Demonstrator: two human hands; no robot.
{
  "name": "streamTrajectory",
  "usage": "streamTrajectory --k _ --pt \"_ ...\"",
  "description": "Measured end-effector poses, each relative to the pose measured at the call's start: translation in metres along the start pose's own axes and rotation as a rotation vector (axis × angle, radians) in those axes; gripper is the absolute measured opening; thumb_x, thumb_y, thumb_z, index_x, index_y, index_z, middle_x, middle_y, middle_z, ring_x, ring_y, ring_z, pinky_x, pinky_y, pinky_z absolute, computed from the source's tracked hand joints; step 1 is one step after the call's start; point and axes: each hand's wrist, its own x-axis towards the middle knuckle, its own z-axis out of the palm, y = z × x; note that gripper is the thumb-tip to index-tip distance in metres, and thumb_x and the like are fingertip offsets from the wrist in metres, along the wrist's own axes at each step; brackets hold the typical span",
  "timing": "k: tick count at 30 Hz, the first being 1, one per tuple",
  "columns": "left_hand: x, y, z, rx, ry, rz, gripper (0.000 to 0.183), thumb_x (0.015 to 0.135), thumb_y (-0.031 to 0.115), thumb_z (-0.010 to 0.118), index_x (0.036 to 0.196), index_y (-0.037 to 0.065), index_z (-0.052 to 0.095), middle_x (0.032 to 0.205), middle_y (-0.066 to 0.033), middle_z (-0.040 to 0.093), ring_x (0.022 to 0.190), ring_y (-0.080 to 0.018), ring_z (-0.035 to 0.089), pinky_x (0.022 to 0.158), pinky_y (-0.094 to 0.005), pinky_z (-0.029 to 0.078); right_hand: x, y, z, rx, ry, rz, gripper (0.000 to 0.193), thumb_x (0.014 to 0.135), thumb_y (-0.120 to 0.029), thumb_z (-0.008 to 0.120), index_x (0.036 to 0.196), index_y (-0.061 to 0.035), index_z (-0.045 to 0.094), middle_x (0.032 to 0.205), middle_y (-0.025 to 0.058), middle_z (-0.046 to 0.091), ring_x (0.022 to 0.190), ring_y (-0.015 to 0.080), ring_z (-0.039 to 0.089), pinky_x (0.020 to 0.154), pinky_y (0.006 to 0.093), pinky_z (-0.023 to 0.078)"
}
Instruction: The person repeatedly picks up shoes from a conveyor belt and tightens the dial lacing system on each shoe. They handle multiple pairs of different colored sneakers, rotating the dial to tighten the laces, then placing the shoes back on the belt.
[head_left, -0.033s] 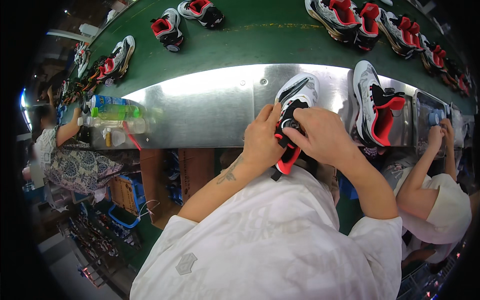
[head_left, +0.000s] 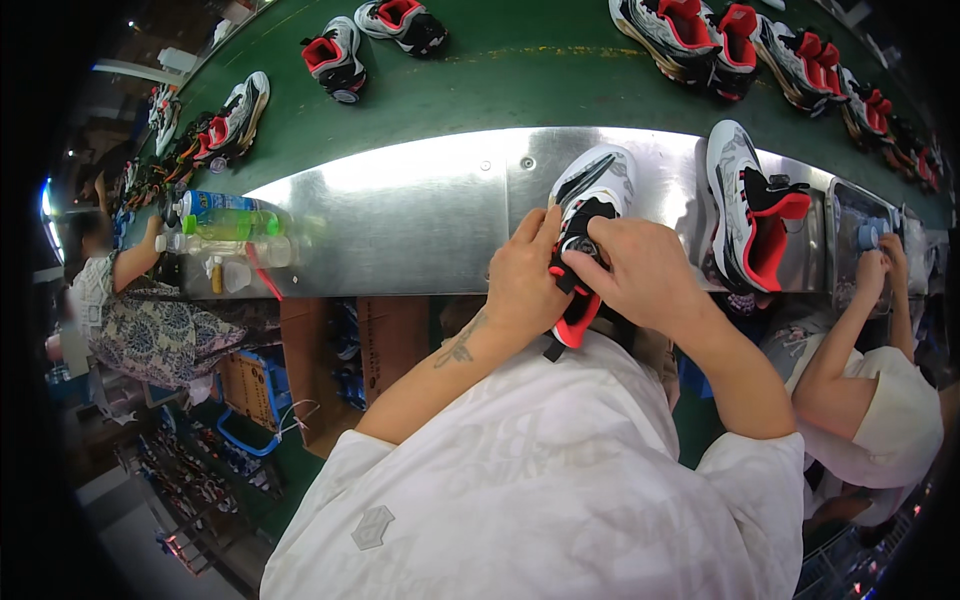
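A white, black and red sneaker rests toe-away on the steel worktop, its heel hanging over the near edge. My left hand grips its left side. My right hand is closed over the tongue and lacing area, fingers pinching at the middle of the shoe. The shoe's red heel lining shows below my hands. A second matching sneaker lies on its side on the worktop just right of my right hand.
Beyond the worktop runs a green conveyor belt carrying several similar sneakers. Plastic bottles lie at the worktop's left end. A person in white works at my right, another person at my left. Cardboard boxes stand below.
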Motion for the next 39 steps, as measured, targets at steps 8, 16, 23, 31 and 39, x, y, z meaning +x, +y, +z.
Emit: streamTrajectory --k 8,16,23,31,39 --pt "0.001 -0.002 0.003 0.045 0.018 0.036 0.081 0.069 0.003 0.083 0.145 -0.009 0.057 0.122 -0.0219 0.066 0.097 -0.0436 0.072 0.078 -0.048 0.06 -0.01 -0.01 0.015 0.099 0.116 0.19 0.046 0.094 -0.042 0.08 0.072 -0.006 0.061 0.059 0.0115 0.063 0.055 0.035 0.066 0.051 0.0462 0.049" --pt "0.005 -0.004 0.0 -0.06 -0.032 -0.01 0.077 0.072 -0.003 0.077 0.146 -0.007 0.058 0.119 -0.022 0.068 0.099 -0.0438 0.071 0.081 -0.0472 0.06 -0.023 -0.008 0.001 0.05 0.138 -0.097 0.057 0.077 -0.03 0.088 0.123 -0.0044 0.067 0.111 0.0155 0.065 0.102 0.0372 0.064 0.084 0.0482 0.051" --pt "0.015 0.0 -0.025 0.125 -0.33 0.035 0.066 0.08 0.001 0.073 0.142 -0.007 0.052 0.132 -0.0261 0.063 0.104 -0.0521 0.069 0.085 -0.057 0.058 -0.018 0.005 0.013 -0.035 0.167 -0.16 0.052 0.073 -0.018 0.077 0.122 -0.0048 0.066 0.105 0.0144 0.063 0.1 0.0356 0.063 0.088 0.0477 0.054" --pt "0.013 -0.079 -0.118 -0.017 0.193 -0.28 0.042 0.087 -0.004 0.069 0.129 -0.003 0.07 0.107 -0.0249 0.077 0.099 -0.037 0.077 0.088 -0.043 0.059 -0.042 0.076 -0.14 -0.568 0.257 -0.093 0.078 0.072 0.002 0.077 0.148 -0.0109 0.063 0.145 0.0175 0.061 0.139 0.0421 0.056 0.117 0.0527 0.044" --pt "0.005 -0.001 -0.116 0.084 0.533 0.064 0.032 0.094 -0.002 0.065 0.125 -0.006 0.07 0.138 -0.0277 0.07 0.128 -0.0407 0.069 0.108 -0.0411 0.054 -0.022 0.097 -0.132 -0.241 0.01 -0.058 0.022 0.081 -0.007 0.08 0.102 -0.0076 0.072 0.108 0.0108 0.066 0.108 0.0344 0.067 0.089 0.0462 0.058"
